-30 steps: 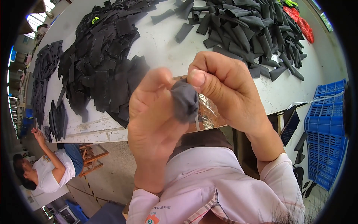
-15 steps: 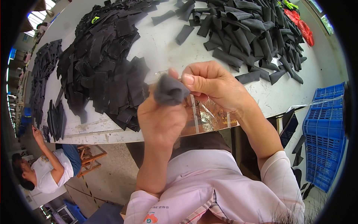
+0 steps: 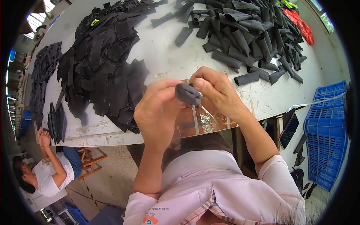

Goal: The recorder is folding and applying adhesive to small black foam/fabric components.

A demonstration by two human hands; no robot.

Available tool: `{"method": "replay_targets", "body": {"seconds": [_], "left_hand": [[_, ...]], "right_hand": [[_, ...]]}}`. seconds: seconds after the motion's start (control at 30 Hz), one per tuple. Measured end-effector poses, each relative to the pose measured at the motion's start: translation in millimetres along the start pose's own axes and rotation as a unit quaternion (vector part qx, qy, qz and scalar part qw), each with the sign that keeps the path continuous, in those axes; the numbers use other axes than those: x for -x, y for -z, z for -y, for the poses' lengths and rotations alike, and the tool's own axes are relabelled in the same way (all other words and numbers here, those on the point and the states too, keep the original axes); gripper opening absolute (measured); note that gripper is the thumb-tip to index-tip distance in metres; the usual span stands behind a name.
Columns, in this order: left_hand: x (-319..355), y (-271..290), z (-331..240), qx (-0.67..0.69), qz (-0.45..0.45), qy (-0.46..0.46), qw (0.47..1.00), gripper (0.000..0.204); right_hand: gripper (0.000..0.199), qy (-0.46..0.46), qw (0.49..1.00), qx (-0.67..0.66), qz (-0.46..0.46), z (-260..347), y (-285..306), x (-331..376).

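Both hands are sitting lower than half a second ago. The left hand (image 3: 159,112) and right hand (image 3: 217,92) are pinching the dark fabric piece (image 3: 188,94) above the table (image 3: 165,48) edge, fingers hiding its ends.

I have one view only, from the left head camera, looking steeply down past my chest at close range. My left hand (image 3: 159,112) and right hand (image 3: 217,92) fill the centre, nearest the lens. The long white worktable (image 3: 165,48) runs to the far edge, bent by the fisheye. A blue plastic crate (image 3: 326,131) sits right.
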State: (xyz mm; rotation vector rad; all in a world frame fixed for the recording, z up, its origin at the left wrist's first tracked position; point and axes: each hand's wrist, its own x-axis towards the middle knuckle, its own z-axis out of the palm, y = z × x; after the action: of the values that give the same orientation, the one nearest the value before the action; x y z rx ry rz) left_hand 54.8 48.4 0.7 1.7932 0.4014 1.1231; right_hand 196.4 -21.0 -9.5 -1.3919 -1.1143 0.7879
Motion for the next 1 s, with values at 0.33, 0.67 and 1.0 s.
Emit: {"method": "replay_targets", "body": {"seconds": [0.33, 0.67, 1.0], "left_hand": [[21.6, -5.5, 15.9, 0.285, -0.080, 0.151, 0.943, 0.013], [-11.9, -10.2, 2.2, 0.042, 0.071, 0.114, 0.990, 0.017], [-10.5, -4.2, -12.5, 0.367, -0.075, 0.047, 0.926, 0.014]], "right_hand": [[0.026, 0.198, 0.918, 0.331, 0.097, -5.0, -0.6, 4.8], [0.018, 0.159, 0.965, 0.186, 0.096, -30.8, -3.6, 10.2], [0.020, 0.204, 0.917, 0.319, 0.128, 24.4, 7.1, -6.2]]}}
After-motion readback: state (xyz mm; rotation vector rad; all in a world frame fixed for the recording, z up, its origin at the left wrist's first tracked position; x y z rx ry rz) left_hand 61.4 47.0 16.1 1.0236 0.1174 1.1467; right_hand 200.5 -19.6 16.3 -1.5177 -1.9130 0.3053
